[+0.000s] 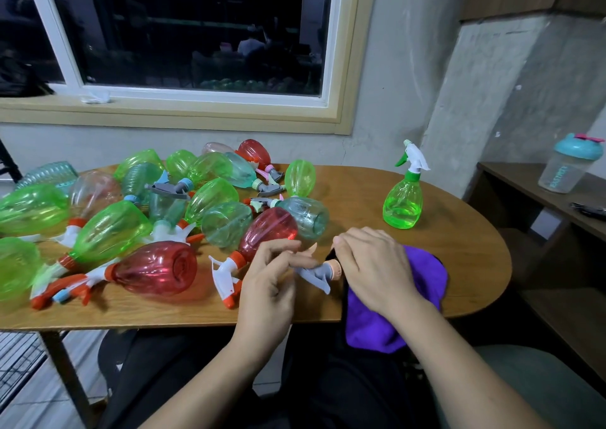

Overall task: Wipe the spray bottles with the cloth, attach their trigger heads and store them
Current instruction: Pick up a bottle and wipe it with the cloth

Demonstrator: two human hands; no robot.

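Note:
At the table's near edge my left hand (272,284) pinches a grey trigger head (314,273) with a peach collar and lever. The head points left from the neck of a bottle that is hidden under a purple cloth (423,274). My right hand (370,264) grips that cloth-wrapped bottle from above, fingers curled over its neck end. A green spray bottle (403,205) with a white head stands upright, alone, at the far right of the table. Several green, red and clear spray bottles (157,268) lie in a pile across the left half.
The oval wooden table (465,248) stands against a wall under a window. A shaker cup with a teal lid (569,166) stands on a dark shelf to the right. My lap in dark clothing is below the table edge.

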